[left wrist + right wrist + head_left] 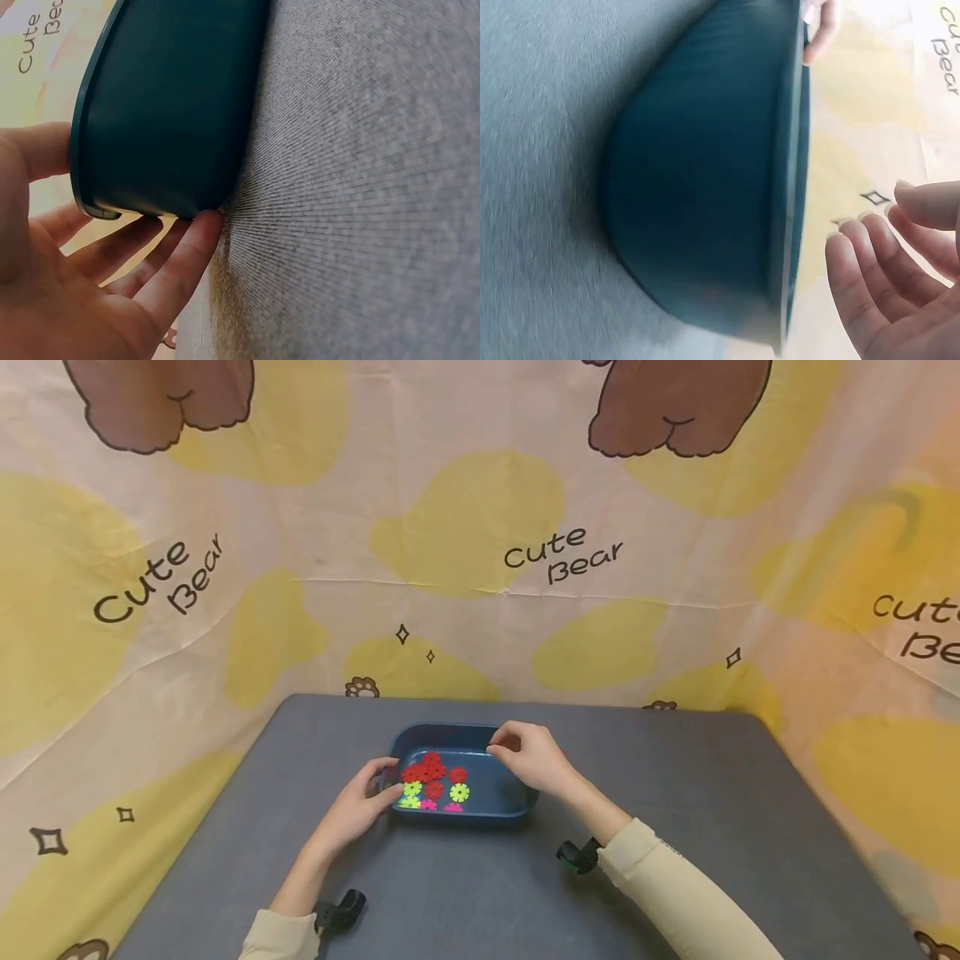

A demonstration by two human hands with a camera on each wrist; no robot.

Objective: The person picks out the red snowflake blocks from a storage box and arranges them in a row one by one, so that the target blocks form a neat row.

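Note:
A dark blue, rounded rectangular plastic basin (495,806) holds several small notched discs. Red discs (426,771) are heaped at its left, with yellow-green discs (459,792) and pink discs (453,807) nearer the front wall. My left hand (363,802) grips the left end; in the left wrist view the thumb lies at the rim and the fingertips touch the outer wall of the basin (165,112). Above the right part hovers my right hand (532,760), fingers loosely bent. Nothing shows between its thumb and fingers (847,281) in the right wrist view.
The basin stands on a grey cloth-covered table (465,893). A printed fabric backdrop (480,527) hangs behind and along both sides. Each forearm has a black wrist device, one at the left (341,910) and one at the right (577,857).

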